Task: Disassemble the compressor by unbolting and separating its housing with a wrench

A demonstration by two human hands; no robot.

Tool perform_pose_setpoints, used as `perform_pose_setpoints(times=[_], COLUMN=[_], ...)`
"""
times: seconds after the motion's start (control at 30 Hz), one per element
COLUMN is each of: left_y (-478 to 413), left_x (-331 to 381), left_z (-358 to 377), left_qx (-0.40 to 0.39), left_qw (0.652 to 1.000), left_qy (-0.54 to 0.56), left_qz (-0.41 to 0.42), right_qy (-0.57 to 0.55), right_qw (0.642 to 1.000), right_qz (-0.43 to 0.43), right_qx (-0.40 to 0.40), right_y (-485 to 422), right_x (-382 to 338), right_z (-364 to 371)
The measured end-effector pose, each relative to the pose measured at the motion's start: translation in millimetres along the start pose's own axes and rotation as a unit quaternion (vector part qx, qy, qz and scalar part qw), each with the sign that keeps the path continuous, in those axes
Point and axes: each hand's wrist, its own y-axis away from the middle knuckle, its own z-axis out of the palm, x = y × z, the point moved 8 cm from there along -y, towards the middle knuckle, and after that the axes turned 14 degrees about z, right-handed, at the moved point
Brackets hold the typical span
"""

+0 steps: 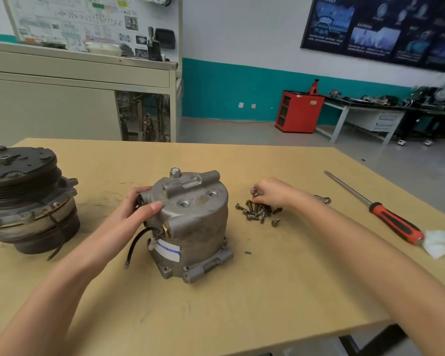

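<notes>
The grey aluminium compressor housing (193, 222) stands upright in the middle of the table, with a white-and-blue label and a black wire on its left side. My left hand (136, 206) grips its upper left edge, thumb on top. To the right lies a pile of several loose bolts (258, 213). My right hand (272, 192) hovers over that pile and pinches a bolt or nut between its fingertips. A wrench (324, 199) lies mostly hidden behind my right forearm.
The removed clutch and pulley section (26, 199) sits at the table's left edge. A long screwdriver with a red-and-black handle (393, 223) lies at the right, with a white rag (442, 244) beside its handle. A cabinet and workbenches stand beyond the table (242, 317).
</notes>
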Motion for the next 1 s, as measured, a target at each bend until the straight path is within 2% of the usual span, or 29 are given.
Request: perform_pose_setpoints(times=[0.13,0.3,0.37,0.43,0.5,0.63,0.8,0.9,1.0], left_y=[0.8,0.3,-0.6,-2.1,-3.9,-8.4,-7.8,-4.1,-2.6], left_x=[0.2,-5.0,-8.3,-12.8,-16.4,-25.7,-25.2,-15.7,-9.4], left_z=[-0.3,-2.8,-3.4,-5.8,-9.0,-16.5,-14.1,-6.6,-0.5], left_qx=[0.003,-0.006,-0.010,-0.001,0.008,0.003,-0.005,-0.014,-0.022], left_qw=[1.000,1.000,1.000,1.000,1.000,1.000,1.000,1.000,1.000], left_qy=[-0.007,-0.012,-0.012,-0.010,-0.010,-0.023,-0.009,0.006,0.017], left_qz=[0.000,-0.006,-0.010,-0.016,-0.022,-0.001,0.008,0.005,0.010], right_qy=[0.001,-0.093,-0.032,0.097,0.127,0.016,-0.040,-0.125,-0.140], right_qw=[0.999,0.985,0.975,0.933,0.908,0.943,0.973,0.974,0.972], right_qz=[-0.010,-0.092,-0.130,-0.175,-0.198,-0.146,-0.075,-0.040,-0.027], right_qx=[0.038,0.108,0.178,0.300,0.346,0.297,0.213,0.185,0.188], right_y=[-1.0,42.1,69.6,99.5,119.3,124.0,111.9,113.1,120.8], right_x=[-3.7,2.2,9.2,12.6,21.9,46.3,60.2,68.1,68.9], right_z=[-4.3,-21.2,-14.4,-5.5,4.1,8.4,24.0,31.2,38.3])
